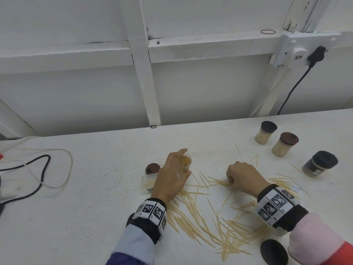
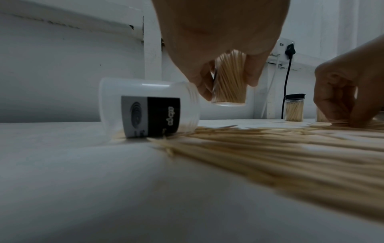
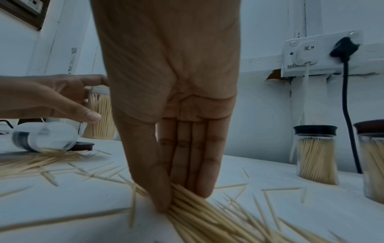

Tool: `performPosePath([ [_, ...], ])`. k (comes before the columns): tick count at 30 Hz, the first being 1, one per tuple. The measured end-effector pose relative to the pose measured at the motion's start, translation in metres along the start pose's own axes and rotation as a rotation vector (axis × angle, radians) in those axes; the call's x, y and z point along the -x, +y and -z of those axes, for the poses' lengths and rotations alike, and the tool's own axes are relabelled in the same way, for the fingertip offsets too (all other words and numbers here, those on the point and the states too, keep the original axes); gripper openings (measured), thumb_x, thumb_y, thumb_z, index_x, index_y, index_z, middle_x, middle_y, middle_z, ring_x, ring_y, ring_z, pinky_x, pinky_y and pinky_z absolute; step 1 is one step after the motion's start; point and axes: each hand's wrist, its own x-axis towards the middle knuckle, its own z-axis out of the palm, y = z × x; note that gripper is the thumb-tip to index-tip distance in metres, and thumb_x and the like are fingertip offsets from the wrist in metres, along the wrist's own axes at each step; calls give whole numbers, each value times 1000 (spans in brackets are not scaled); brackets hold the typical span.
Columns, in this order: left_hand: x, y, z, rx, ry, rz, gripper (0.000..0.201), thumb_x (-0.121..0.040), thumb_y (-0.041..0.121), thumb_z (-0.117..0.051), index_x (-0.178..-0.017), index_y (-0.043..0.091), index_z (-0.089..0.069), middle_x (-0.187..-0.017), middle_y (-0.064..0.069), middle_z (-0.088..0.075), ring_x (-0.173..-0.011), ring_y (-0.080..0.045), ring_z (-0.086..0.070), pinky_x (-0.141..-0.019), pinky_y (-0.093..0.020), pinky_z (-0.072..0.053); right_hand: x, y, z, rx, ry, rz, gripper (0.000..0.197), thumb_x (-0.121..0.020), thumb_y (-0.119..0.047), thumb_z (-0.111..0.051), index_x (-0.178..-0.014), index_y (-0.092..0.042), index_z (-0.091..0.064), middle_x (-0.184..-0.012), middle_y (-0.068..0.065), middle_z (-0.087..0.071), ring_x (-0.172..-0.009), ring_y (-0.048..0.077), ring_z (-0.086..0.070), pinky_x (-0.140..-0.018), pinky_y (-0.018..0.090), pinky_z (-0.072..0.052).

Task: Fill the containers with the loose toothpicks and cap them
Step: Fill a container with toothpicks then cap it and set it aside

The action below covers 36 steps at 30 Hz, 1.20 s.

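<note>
Left hand (image 1: 172, 175) gripped the open container (image 2: 228, 82), upright and packed with toothpicks, just above the table (image 1: 86, 207). Right hand (image 1: 243, 177) pinched a bundle of loose toothpicks (image 3: 187, 202) between thumb and fingers (flat on the tabletop). Empty container (image 2: 149, 110) lay sideways beside the left hand.

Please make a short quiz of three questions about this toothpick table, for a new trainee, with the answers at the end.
1. True or false: the left hand holds an upright open container that has toothpicks in it.
2. What does the right hand pinch? A) a lid B) a bunch of loose toothpicks C) a cable
3. How many capped containers stand at the far right of the table in the head view?

Key
1. True.
2. B.
3. Three: a black-capped jar, a brown-capped jar, and a black-capped labelled jar.
</note>
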Motion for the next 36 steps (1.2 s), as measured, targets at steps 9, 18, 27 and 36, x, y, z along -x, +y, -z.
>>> performPosePath([
  [9,1,0,-2,67,-10,66,62,-84,25,-75,-136,27,-41,-129,15,-50,-113,1,-49,-88,3,-33,-8,23,0,-250,-24,32,16,-77,-5,-64,-78,-19,-71,-77,-7,-59,-74,14,-61,-64,20,-47],
  [18,-1,-1,-4,39,-96,66,76,-81,27,-78,-140,36,-32,-127,10,-56,-115,-9,-58,-98,-31,-49,-2,12,40,-1029,161,117,8,-75,2,-79,-80,-3,-75,-71,11,-73,-66,22,-71,-65,26,-57],
  [27,0,1,-3,60,-117,41,79,-80,32,-78,-137,45,-26,-123,16,-54,-113,-6,-59,-95,-25,-47,-15,-50,58,-1453,454,250,9,-75,1,-79,-83,1,-75,-80,14,-74,-72,18,-70,-69,25,-55],
  [36,1,3,-2,86,-101,47,88,-81,29,-77,-140,53,-16,-127,12,-55,-113,-7,-61,-97,-29,-49,-27,-65,25,-1074,382,157,12,-72,-18,-84,-82,-16,-78,-92,-9,-59,-79,-12,-46,-69,8,-34],
])
